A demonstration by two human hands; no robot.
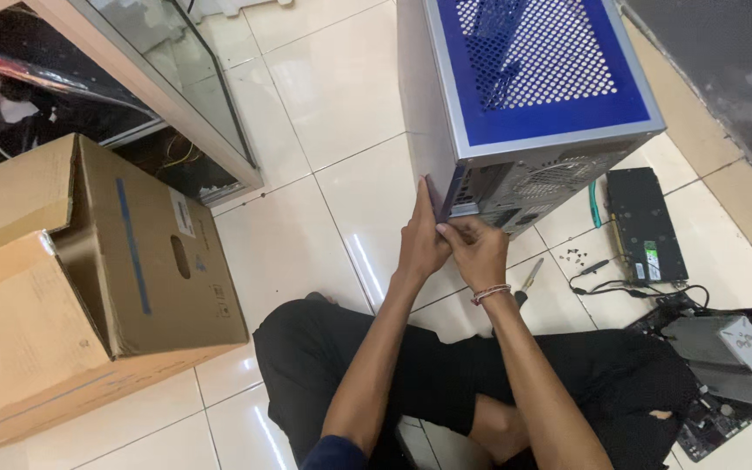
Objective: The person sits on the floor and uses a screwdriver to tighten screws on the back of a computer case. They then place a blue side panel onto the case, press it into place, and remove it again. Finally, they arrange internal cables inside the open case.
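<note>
In the middle of the frame, our left hand (419, 248) presses the computer case (515, 113) corner on the floor; our right hand (479, 251) pinches there. Parts (646, 224) lie outside at the right, not yet in.

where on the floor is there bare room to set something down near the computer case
Bare tiles lie between the cardboard box and the case, left of the left hand. It is crowded right of the right hand: graphics card, screws, cables, screwdriver, motherboard.
</note>
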